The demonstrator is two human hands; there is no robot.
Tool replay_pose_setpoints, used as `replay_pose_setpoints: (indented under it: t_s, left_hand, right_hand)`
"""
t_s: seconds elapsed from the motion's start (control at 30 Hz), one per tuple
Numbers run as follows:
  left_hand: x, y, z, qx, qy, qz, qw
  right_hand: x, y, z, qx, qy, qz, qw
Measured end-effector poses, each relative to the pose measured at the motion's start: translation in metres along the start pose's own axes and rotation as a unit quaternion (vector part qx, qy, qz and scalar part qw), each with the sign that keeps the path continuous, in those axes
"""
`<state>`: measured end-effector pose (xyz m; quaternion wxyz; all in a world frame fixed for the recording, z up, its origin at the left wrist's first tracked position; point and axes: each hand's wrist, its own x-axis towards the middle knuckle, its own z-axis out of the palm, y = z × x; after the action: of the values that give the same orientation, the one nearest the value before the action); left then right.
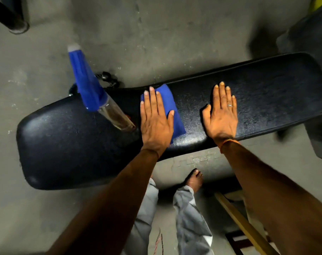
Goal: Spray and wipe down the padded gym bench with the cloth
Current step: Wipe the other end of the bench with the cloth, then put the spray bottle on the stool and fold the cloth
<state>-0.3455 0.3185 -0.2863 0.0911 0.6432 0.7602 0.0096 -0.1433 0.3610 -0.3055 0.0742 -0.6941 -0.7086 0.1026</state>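
A black padded gym bench runs across the view from lower left to upper right, its surface shiny in places. My left hand lies flat with straight fingers on a folded blue cloth, pressing it onto the middle of the pad. My right hand rests flat on the bare pad to the right of the cloth, fingers spread, a ring on one finger. A spray bottle with a blue top and clear body stands on the bench just left of my left hand.
Grey concrete floor surrounds the bench. A black adjustment knob sticks out behind the bench near the bottle. A dark post base stands at the top left. My leg and bare foot are below the bench, beside a wooden stick.
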Motion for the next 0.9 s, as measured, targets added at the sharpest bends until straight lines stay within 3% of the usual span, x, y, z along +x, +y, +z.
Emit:
replay_pose_setpoints:
  t_s: [0.13, 0.3, 0.47, 0.57, 0.63, 0.73, 0.83, 0.9]
  left_hand:
    - [-0.062, -0.015, -0.006, -0.052, -0.01, 0.065, 0.996]
    - [-0.122, -0.059, -0.021, -0.093, -0.027, 0.078, 0.992]
    - [-0.129, -0.081, -0.051, -0.206, -0.015, -0.076, 0.975]
    - [-0.115, -0.086, -0.069, -0.303, -0.032, -0.192, 0.933]
    - [-0.103, -0.083, -0.082, -0.358, -0.004, -0.22, 0.908]
    - [-0.078, -0.075, -0.102, -0.403, 0.051, -0.196, 0.893]
    - [-0.055, -0.069, -0.118, -0.433, 0.084, -0.182, 0.879]
    - [-0.044, -0.068, -0.122, -0.445, 0.09, -0.189, 0.871]
  right_hand:
    - [-0.002, -0.011, -0.004, 0.004, -0.014, 0.031, 0.999]
    - [-0.022, -0.057, -0.017, 0.092, -0.069, 0.065, 0.991]
    - [-0.06, -0.116, -0.024, 0.175, -0.125, 0.071, 0.974]
    - [-0.068, -0.14, -0.032, 0.138, -0.164, 0.107, 0.971]
    - [-0.067, -0.154, -0.04, 0.137, -0.169, 0.147, 0.965]
    - [-0.055, -0.163, -0.04, 0.224, -0.168, 0.245, 0.928]
    - [-0.049, -0.161, -0.032, 0.334, -0.201, 0.322, 0.863]
    - [-0.053, -0.159, -0.021, 0.421, -0.182, 0.338, 0.822]
